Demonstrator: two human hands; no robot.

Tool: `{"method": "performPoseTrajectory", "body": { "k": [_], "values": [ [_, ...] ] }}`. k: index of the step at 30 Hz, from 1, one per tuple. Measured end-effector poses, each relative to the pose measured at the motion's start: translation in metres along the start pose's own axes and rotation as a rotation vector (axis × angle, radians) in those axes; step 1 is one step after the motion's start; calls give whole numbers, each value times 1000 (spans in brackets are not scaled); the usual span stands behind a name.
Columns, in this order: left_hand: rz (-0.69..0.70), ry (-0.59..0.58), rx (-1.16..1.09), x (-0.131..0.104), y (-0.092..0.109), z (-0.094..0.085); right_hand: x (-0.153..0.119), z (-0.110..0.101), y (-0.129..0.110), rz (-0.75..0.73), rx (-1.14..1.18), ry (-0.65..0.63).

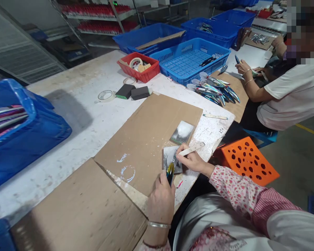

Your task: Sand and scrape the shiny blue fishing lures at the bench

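My left hand is closed around a fishing lure, dark with a yellow patch and a clear lip at its front end. Pinched in the fingers of my right hand is a flat whitish stick, its outer end angled up to the right. Both hands meet over a grey sanding block dusted with white. Just beyond lies a second dusty sanding block on the cardboard sheet. Whether the stick touches the lure I cannot tell.
Another stick lies near the table edge. Beyond are dark sanding blocks, a tape roll, a red basket, a blue basket and a lure pile. A co-worker sits right; an orange stool stands nearby.
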State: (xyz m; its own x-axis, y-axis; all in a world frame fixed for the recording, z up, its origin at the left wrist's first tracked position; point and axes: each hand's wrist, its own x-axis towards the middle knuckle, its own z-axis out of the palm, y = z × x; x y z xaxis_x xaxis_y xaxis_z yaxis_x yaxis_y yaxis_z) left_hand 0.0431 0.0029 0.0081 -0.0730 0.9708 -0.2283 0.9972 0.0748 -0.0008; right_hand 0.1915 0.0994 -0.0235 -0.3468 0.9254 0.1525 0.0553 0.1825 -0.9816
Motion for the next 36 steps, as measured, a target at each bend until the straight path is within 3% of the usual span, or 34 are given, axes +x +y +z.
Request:
{"method": "performPoseTrajectory", "body": {
  "k": [2,5,8,10,12,16,21,26,29,31,34,36],
  "values": [
    [-3,15,-22,0,-1,2,0,-9,0,-43,-76,113],
    [9,51,-82,-1,-3,4,4,-39,3,-180,-346,230],
    [25,95,-159,-1,-6,6,12,-81,11,-262,-767,187],
    [28,122,-245,-1,-8,8,18,-104,16,-215,-1010,111],
    [16,138,-355,-3,-8,10,25,-116,18,-179,-1125,113],
    [-19,125,-501,-7,-5,14,42,-100,9,-236,-992,169],
    [-10,109,-529,-10,1,16,68,-56,-6,-170,-1055,-78],
    [-1,87,-510,-8,3,11,84,-54,-13,-6,-1050,-151],
    [34,102,-495,-6,2,12,78,-64,-23,-43,-877,-152],
    [56,124,-476,-5,1,14,65,-65,-30,-121,-795,-257],
    [64,145,-448,-5,2,14,41,-55,-36,-184,-762,-436],
    [53,135,-436,-5,3,12,30,-43,-36,-162,-754,-418]
  ]
}}
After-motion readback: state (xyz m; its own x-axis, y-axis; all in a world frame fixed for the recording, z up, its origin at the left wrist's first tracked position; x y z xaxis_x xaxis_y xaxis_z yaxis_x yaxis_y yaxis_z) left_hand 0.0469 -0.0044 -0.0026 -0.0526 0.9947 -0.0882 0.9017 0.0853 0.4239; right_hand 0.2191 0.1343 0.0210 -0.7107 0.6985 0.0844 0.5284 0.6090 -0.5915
